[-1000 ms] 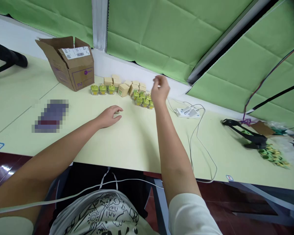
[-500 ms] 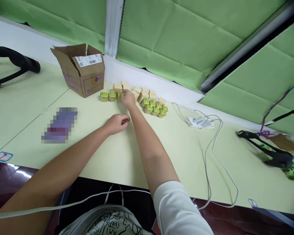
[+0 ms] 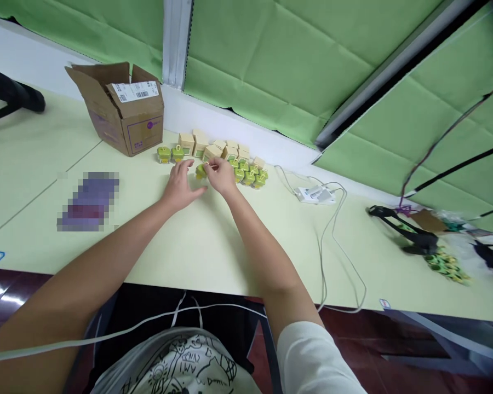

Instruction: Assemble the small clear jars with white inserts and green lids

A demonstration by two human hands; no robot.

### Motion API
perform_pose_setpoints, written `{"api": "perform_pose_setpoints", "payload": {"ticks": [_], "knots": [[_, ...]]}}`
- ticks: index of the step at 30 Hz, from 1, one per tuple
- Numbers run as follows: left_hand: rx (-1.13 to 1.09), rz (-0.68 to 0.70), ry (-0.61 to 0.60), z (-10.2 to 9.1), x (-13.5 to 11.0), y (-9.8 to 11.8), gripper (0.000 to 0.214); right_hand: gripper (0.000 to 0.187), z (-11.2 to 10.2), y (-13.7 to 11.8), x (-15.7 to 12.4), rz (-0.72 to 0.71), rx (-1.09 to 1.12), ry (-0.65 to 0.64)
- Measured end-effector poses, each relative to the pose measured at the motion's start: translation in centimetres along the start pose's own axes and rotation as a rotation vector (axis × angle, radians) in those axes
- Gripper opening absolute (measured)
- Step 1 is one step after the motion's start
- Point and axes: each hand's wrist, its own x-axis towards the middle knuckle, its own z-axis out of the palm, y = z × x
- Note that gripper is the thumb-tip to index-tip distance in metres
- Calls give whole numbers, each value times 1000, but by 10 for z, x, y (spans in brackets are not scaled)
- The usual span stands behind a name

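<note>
My right hand (image 3: pixel 222 174) is closed on a small green container (image 3: pixel 201 171), held just above the pale table (image 3: pixel 213 241). My left hand (image 3: pixel 179 186) lies beside it with fingers spread, its fingertips close to the same container. Behind the hands stand two more green containers (image 3: pixel 170 154) in a row, several small tan boxes (image 3: pixel 205 145), and a cluster of green containers (image 3: pixel 248 173) to the right.
An open cardboard box (image 3: pixel 123 115) stands at the back left. A white power strip (image 3: pixel 315 193) with trailing cables lies right of the hands. A black clamp (image 3: pixel 406 232) and green rings (image 3: pixel 447 262) sit at far right. A blurred patch (image 3: pixel 88 200) lies left.
My right hand has pulled one green container out of the row toward me. My left hand has moved forward and opened beside it.
</note>
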Motion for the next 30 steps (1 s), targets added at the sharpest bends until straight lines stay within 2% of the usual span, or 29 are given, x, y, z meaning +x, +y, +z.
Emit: {"api": "perform_pose_setpoints", "payload": {"ticks": [5, 9, 12, 17, 20, 22, 25, 30], "knots": [[-6, 47, -106, 1, -13, 14, 78, 20, -23, -3, -76, 42, 76, 90], [-55, 96, -270, 3, -22, 24, 64, 21, -24, 4, -107, 110, 122, 156], [-51, 81, -272, 4, -23, 25, 58, 20, -21, 7, -108, 119, 145, 152], [38, 41, -267, 2, -18, 24, 61, 22, -19, 9, -102, 166, 198, 122], [67, 28, -286, 0, -15, 22, 64, 25, -24, 15, -98, 227, 313, 186], [83, 0, -289, -2, -14, 20, 64, 23, -28, 19, -94, 269, 415, 256], [141, -57, -231, -2, -10, 16, 65, 16, -33, 24, -87, 392, 658, 319], [263, -183, -152, -3, -5, 0, 63, 15, -34, 24, -83, 602, 986, 304]]}}
